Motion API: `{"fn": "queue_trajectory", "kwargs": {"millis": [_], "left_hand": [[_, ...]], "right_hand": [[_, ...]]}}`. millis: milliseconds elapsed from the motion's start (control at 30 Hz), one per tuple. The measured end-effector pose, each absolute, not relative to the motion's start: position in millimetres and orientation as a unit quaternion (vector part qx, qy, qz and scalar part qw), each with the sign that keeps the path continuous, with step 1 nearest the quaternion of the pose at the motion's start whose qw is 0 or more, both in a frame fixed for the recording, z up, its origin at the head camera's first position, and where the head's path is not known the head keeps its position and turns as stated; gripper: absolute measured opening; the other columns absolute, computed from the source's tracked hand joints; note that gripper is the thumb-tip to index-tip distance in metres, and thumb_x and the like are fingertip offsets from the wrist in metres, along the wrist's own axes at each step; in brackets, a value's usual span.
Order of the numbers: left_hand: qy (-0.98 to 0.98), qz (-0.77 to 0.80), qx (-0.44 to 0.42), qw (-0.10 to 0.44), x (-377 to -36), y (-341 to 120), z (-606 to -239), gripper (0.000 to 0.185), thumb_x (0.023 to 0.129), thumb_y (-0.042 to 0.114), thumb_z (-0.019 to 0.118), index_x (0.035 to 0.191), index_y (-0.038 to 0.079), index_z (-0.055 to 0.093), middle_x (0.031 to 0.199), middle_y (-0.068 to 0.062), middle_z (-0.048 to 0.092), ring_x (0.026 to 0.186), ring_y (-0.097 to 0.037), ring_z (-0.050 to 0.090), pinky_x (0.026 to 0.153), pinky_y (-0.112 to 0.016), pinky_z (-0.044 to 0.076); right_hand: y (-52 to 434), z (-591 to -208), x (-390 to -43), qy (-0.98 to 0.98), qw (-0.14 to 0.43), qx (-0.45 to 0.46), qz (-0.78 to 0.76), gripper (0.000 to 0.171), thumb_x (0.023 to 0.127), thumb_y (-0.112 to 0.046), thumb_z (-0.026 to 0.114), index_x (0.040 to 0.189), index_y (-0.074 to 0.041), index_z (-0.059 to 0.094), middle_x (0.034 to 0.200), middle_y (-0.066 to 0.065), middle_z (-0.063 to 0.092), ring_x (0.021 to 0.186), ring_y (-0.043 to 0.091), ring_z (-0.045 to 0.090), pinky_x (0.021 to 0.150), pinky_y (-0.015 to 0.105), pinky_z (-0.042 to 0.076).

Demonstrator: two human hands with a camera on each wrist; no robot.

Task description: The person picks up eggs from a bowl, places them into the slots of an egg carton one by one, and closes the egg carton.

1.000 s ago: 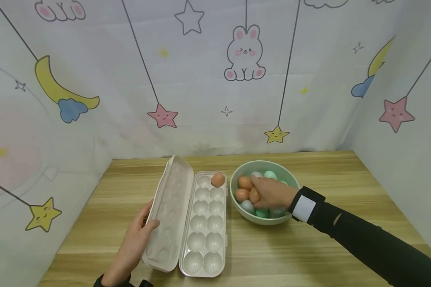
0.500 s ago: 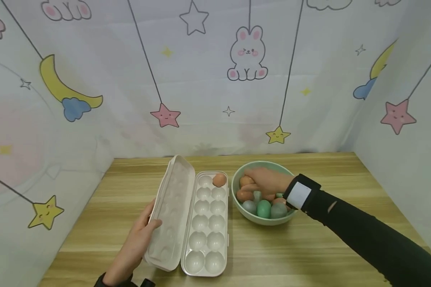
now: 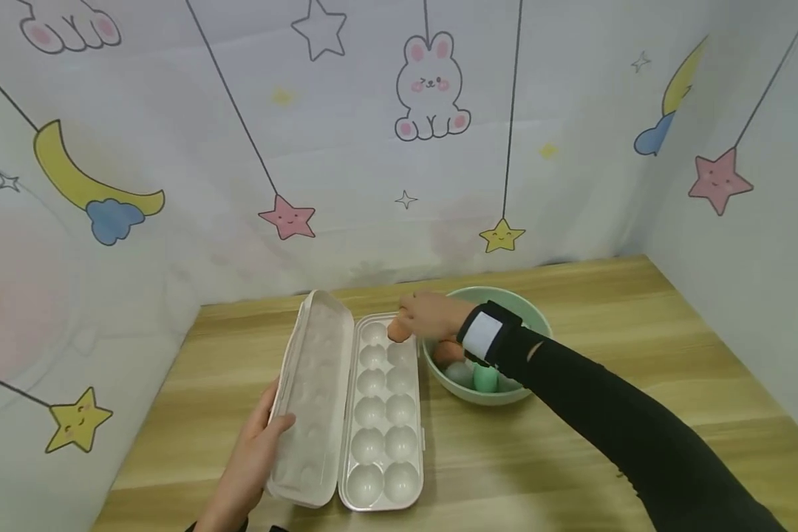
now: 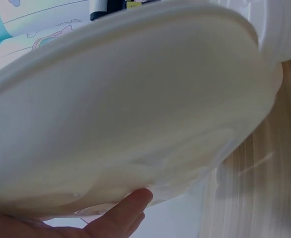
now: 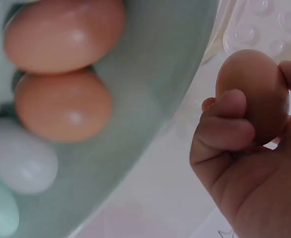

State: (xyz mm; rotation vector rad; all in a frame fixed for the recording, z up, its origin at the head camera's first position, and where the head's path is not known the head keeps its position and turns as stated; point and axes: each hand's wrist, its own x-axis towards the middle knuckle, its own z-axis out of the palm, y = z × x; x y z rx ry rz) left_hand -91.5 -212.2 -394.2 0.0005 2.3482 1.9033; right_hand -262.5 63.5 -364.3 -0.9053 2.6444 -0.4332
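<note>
Head view: right hand [image 3: 428, 316] pinches a brown egg [image 3: 397, 330] over the far end of the open egg tray [image 3: 380, 443], whose long axis runs away from the person, with the green bowl [image 3: 535, 314] just to its right on the wooden counter [image 3: 605, 347]; left hand [image 3: 256, 451] grips the tray's lid [image 3: 312, 384]. Left wrist view: a fingertip [image 4: 130, 206] curls under the lid's rim, probably steadying it. Right wrist view: fingers [image 5: 225, 129] clasp the egg, bowl beside.

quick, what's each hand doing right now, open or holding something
Left hand: holds the open lid of the egg box, thumb over its edge.
Right hand: grips a brown egg above the box's far end.
</note>
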Motion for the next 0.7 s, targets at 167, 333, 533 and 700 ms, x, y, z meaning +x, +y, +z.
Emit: {"fn": "queue_trajectory", "kwargs": {"millis": [167,333,533,700], "left_hand": [[0.782,0.621,-0.012,0.059,-91.2,-209.8,-394.3,0.059,0.095,0.000,0.036,0.151,0.008,0.018,0.150,-0.018,0.023,0.124,-0.031,0.035,0.082,-0.021,0.043],[0.783,0.618,-0.029,0.066,-86.7,-211.2,-396.9,0.058,0.096,0.002,0.036,0.151,0.008,0.018,0.149,-0.018,0.025,0.115,-0.019,0.045,0.081,-0.024,0.045],[0.782,0.621,-0.013,0.060,-87.2,-211.6,-397.4,0.055,0.097,0.003,0.035,0.149,0.008,0.021,0.146,-0.020,0.028,0.114,-0.026,0.046,0.080,-0.027,0.047],[0.784,0.619,0.001,0.058,-91.2,-211.9,-396.3,0.055,0.097,0.003,0.035,0.150,0.008,0.021,0.148,-0.017,0.027,0.120,-0.027,0.040,0.082,-0.024,0.045]], "right_hand": [[41.7,-372.5,-271.4,0.919,0.123,-0.343,-0.147,0.025,0.094,-0.023,0.052,0.107,-0.002,0.056,0.106,0.010,0.056,0.091,0.022,0.054,0.081,0.032,0.044],[17.0,-385.9,-278.9,0.929,0.087,-0.352,-0.081,0.039,0.086,-0.024,0.068,0.118,-0.006,0.053,0.106,0.009,0.059,0.094,0.022,0.057,0.082,0.032,0.046],[5.8,-390.3,-279.6,0.928,0.066,-0.362,-0.059,0.031,0.090,-0.015,0.061,0.120,-0.008,0.057,0.109,0.011,0.058,0.101,0.025,0.055,0.086,0.033,0.045],[0.8,-400.5,-283.2,0.929,0.047,-0.361,-0.070,0.023,0.095,-0.012,0.051,0.116,-0.007,0.060,0.105,0.010,0.061,0.098,0.023,0.057,0.084,0.032,0.046]]}}
